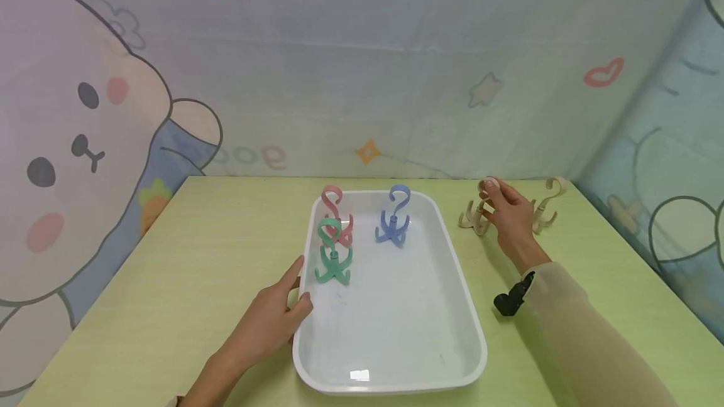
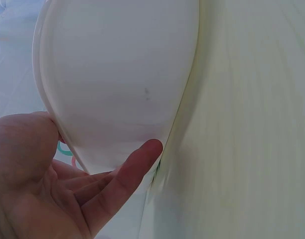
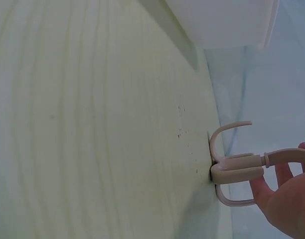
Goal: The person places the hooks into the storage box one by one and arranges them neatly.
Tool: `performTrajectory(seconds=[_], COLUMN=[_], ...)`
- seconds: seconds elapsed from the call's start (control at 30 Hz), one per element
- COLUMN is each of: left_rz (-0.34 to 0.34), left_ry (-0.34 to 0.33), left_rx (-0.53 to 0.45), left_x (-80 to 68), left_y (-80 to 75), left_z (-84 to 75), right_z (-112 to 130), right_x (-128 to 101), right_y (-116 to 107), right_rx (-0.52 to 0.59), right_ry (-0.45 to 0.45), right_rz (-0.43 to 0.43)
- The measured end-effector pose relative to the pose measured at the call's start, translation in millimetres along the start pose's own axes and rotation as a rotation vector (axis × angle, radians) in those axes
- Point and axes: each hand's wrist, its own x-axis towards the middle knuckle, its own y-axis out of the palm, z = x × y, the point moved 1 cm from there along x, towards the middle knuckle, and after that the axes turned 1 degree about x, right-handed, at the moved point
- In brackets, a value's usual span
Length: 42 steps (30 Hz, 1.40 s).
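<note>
Second beige hook (image 1: 545, 206) beside right hand (image 1: 511, 215)

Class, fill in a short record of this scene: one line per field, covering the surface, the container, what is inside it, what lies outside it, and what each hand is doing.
Surface: pale green table
Container: white tray, flat on the table
Inside tray: pink hook, green hook, blue hook, all at the far end
Outside tray: two beige hooks, right of the tray; near beige hook, far beige hook
Left hand: rests against the tray's left rim
Right hand: pinches the top of the near beige hook, which stands on the table
</note>
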Motion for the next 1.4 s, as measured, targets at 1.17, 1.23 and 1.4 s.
performTrajectory(seconds=[1.17,1.23,1.4], left_rz=[0.007,0.007,0.007], left_ry=[0.003,0.005,0.005], left_rx=[-0.004,-0.001,-0.002], left_x=[-1.8,-1.8,-1.4], left_y=[-1.8,-1.9,-1.7], left_z=[-1.3,-0.9,-1.1], right_z=[4,4,7], right_x=[-8,-8,-10], right_y=[-8,-7,-5], right_rx=[0.231,0.234,0.225], right_ry=[0.036,0.042,0.054], right_rz=[0.114,0.113,0.098])
